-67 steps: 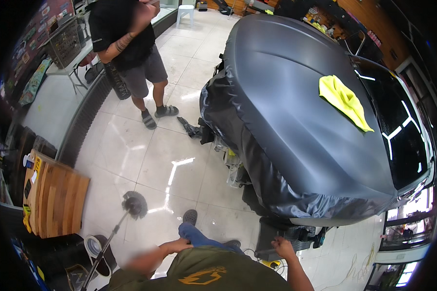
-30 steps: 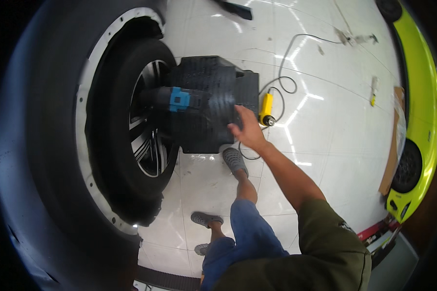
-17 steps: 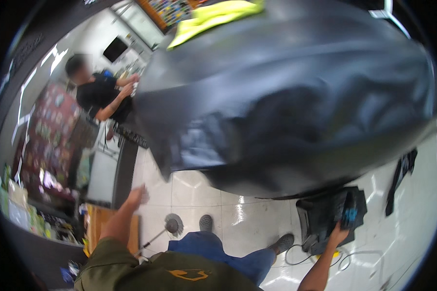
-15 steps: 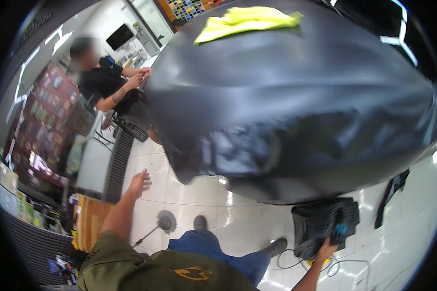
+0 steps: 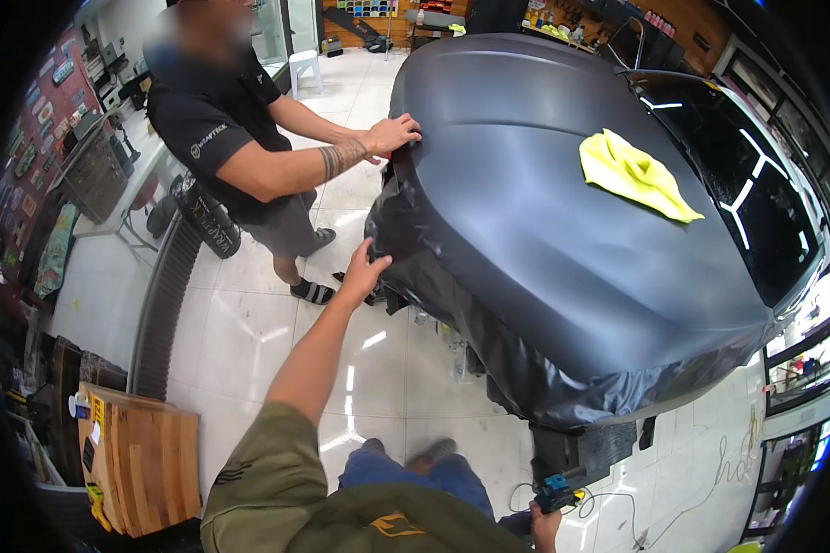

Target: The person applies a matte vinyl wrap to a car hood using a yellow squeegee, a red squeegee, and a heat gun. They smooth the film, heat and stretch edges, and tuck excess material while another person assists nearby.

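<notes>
Matte-grey vinyl film (image 5: 516, 175): over car (image 5: 773, 217) front, edges loose. Left hand (image 5: 363, 278): at near front corner, grip indeterminable. Right hand (image 5: 546, 528): clasping blue-and-black power tool (image 5: 554, 494). Advisable: even tension, tool clear.

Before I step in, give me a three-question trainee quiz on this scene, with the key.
1. True or false: the neon-yellow cloth lies on the floor.
2. Which of the camera wearer's hands holds the blue-and-black power tool?
3. The wearer's left hand is nearest: A the windshield; B the dark film at the front of the car hood; C the white stool.

Key: 1 False, it lies on the hood; 2 the right hand; 3 B.
</notes>
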Motion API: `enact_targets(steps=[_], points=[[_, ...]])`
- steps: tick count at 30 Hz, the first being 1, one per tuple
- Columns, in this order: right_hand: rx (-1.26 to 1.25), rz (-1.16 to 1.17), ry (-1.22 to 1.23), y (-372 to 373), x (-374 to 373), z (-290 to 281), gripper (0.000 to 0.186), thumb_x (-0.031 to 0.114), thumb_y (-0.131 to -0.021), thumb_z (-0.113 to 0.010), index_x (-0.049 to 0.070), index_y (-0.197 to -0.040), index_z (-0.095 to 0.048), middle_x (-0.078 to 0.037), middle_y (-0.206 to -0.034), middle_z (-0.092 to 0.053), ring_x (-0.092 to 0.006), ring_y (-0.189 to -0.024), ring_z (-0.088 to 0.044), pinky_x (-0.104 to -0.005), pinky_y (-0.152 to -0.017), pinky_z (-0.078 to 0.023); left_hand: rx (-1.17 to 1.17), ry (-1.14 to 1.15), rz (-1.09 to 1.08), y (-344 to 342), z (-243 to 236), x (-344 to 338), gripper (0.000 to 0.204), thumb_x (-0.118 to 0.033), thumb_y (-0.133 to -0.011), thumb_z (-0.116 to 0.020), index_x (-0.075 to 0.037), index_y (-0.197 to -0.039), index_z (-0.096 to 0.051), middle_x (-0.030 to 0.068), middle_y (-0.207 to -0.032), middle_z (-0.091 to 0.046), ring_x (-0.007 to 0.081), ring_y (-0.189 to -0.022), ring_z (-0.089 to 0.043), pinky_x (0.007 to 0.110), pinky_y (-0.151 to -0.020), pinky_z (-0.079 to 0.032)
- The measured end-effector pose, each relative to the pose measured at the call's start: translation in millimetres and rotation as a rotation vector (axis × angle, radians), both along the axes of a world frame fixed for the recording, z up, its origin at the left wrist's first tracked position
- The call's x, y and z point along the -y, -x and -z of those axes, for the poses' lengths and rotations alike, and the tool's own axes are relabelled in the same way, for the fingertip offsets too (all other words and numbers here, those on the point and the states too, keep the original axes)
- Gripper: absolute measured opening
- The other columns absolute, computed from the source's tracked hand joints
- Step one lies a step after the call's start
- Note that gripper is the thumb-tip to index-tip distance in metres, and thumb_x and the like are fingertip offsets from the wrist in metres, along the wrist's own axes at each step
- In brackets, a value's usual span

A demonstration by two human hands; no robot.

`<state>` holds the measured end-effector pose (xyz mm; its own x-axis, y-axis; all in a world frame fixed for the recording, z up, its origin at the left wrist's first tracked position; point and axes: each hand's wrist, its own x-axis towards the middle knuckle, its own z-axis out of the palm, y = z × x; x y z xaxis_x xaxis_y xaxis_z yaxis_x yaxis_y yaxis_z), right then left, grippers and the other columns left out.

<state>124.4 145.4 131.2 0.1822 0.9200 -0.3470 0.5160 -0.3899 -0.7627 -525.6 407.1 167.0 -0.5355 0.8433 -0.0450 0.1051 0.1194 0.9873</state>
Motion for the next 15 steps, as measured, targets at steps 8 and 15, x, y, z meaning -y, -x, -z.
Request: enact_targets(steps=[8, 15], points=[[0.348, -1.025, 0.072, 113.2, -27.3, 109.6, 0.044, 0.035, -0.073, -0.069, 0.012, -0.11, -0.063, -0.019, -0.102, -0.066, -0.0401, -0.096, -0.062, -0.0454, -0.082, -0.05, 1.154, 0.019, 0.33, 32.2, 11.7, -22.0, 0.057, -0.041, -0.091, -0.057, -0.005, -0.134, -0.046, 0.016, -0.131, -0.056, 0.0297, -0.121, -0.052, 0.048, -0.109, -0.03], [0.247, -0.49, 0.257, 326.6, -105.2, 4.6, 0.07, 0.017, -0.068, -0.07, 0.002, -0.129, -0.038, -0.024, -0.108, -0.062, -0.0404, -0.1, -0.062, -0.0448, -0.088, -0.049, 1.417, 0.038, 0.579, 88.6, 46.7, 6.3, 0.047, -0.025, -0.092, -0.054, 0.001, -0.131, -0.048, 0.0135, -0.127, -0.059, 0.0268, -0.12, -0.054, 0.042, -0.109, -0.036]])
